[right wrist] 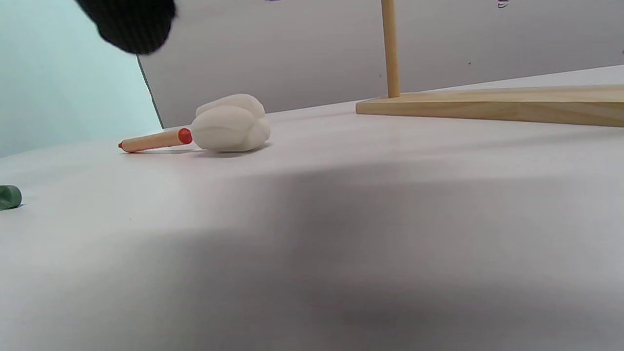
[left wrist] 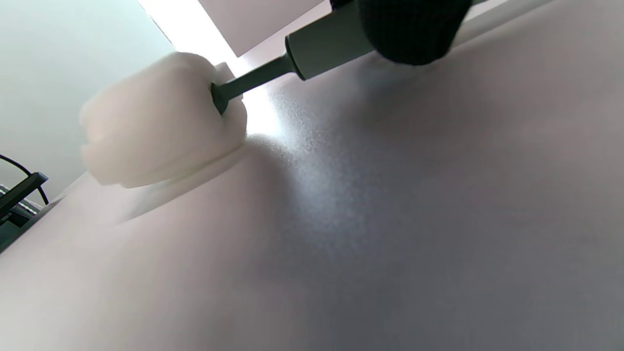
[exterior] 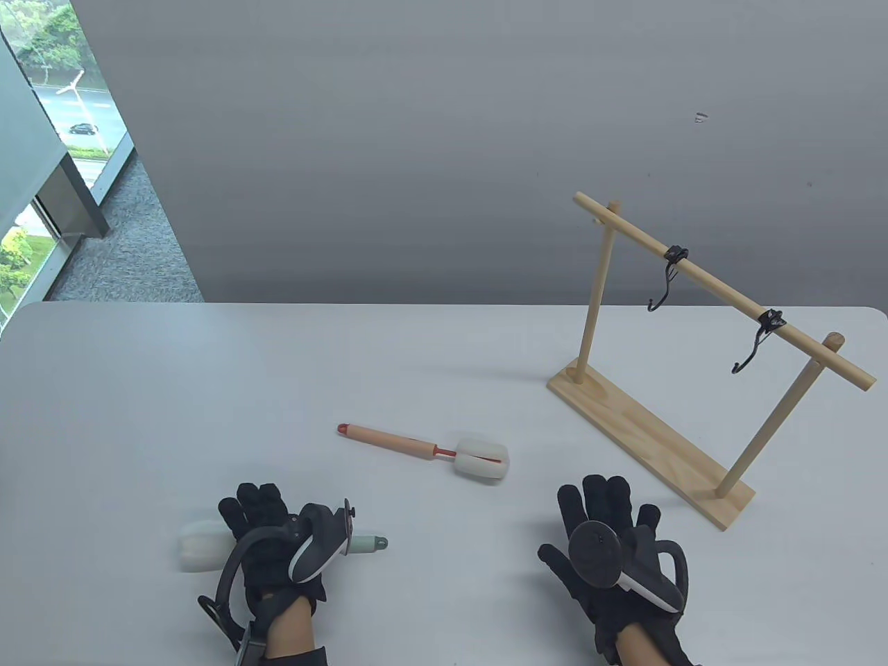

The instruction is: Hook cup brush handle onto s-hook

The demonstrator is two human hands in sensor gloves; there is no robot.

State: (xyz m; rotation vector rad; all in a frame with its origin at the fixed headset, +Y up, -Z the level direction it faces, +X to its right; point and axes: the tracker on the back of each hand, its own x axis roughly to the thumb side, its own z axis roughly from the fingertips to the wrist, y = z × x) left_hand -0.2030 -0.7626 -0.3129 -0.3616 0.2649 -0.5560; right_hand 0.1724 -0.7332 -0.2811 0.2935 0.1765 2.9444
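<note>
Item one: we log our left hand lying over the green-handled cup brush, fingers across its handle (whether they grip it, we cannot tell). Its sponge head rests on the white counter. Item two: our right hand rests flat on the counter, fingers spread, holding nothing. Item three: a pink-handled brush lies between the hands, further back. Item four: a wooden rack stands at right; two black s-hooks hang from its crossbar.
</note>
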